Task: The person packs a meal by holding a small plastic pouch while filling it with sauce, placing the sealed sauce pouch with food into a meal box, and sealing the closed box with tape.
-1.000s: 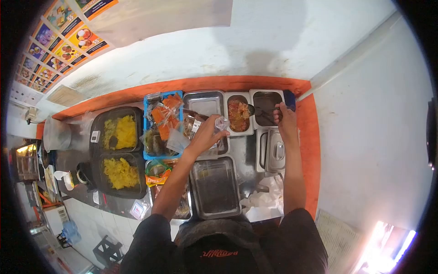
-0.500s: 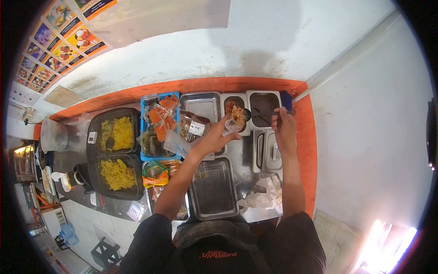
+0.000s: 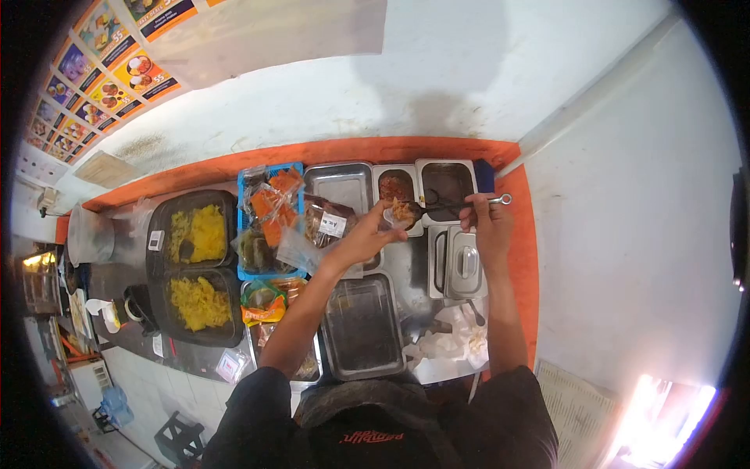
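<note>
Ladle (image 3: 444, 207) lies sideways, clamped in the right hand (image 3: 490, 224). Its scoop (image 3: 415, 207) points left, at the clear cup (image 3: 393, 222) the left hand (image 3: 366, 234) clasps.

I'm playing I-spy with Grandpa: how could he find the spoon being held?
Find the orange band behind the pans, then the right hand. It holds the spoon. Unlike the pans, the spoon is thin, ending in a shiny ring.
</note>
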A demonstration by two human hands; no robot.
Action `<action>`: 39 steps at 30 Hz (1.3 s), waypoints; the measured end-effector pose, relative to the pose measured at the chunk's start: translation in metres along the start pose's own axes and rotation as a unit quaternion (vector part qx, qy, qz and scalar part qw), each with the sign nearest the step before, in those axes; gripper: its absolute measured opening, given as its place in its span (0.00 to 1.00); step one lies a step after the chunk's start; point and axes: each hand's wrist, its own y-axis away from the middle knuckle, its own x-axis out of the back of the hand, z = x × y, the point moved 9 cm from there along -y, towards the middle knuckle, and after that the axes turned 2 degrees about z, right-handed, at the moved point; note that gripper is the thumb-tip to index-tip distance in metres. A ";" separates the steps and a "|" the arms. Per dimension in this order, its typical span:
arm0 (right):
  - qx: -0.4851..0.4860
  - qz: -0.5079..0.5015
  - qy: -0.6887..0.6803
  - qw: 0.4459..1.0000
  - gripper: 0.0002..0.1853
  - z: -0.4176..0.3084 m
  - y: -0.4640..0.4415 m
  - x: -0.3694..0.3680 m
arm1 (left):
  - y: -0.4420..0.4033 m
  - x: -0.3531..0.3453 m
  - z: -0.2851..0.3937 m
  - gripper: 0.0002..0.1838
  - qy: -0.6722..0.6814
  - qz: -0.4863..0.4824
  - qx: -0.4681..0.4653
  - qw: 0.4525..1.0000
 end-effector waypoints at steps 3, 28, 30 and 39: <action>-0.026 -0.007 -0.001 1.000 0.16 0.006 -0.003 -0.003 | -0.010 0.002 -0.005 0.42 -0.054 0.050 -0.026 0.997; -0.023 -0.014 0.077 0.997 0.18 0.002 -0.039 -0.021 | -0.011 0.003 0.017 0.31 0.214 0.125 -0.077 0.966; -0.037 -0.022 0.087 0.995 0.18 0.000 -0.043 -0.024 | -0.009 0.000 0.021 0.30 0.208 0.147 -0.099 0.962; -0.014 -0.080 0.200 0.976 0.17 -0.039 -0.053 -0.059 | -0.003 -0.002 0.035 0.26 0.165 0.211 -0.096 0.959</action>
